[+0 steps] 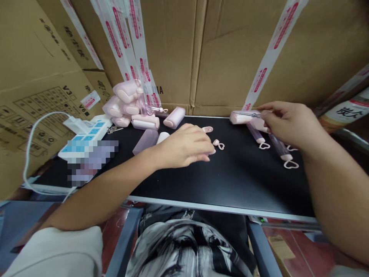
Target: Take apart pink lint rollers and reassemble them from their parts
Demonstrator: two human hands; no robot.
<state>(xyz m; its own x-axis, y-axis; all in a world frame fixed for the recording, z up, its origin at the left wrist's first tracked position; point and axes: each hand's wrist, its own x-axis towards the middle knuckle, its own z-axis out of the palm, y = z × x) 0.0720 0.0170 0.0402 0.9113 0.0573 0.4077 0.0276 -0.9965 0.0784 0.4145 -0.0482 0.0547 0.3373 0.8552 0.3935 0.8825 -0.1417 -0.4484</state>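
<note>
My left hand (186,146) rests on the black tabletop (225,181), its fingers curled over small pink heart-shaped caps (218,144). My right hand (288,123) is closed on a pink lint-roller piece (245,116) with a thin metal rod sticking out, held just above the table at the back right. Two translucent pink handles with heart loops (284,156) lie under and in front of that hand. A pale purple cover (145,141) and a white part (162,137) lie just left of my left wrist.
A heap of pink roller bodies (127,102) sits at the back left, with one more (174,117) beside it. A white and blue power strip (86,138) with cable lies at the left. Cardboard boxes (230,50) with printed tape wall in the back and left.
</note>
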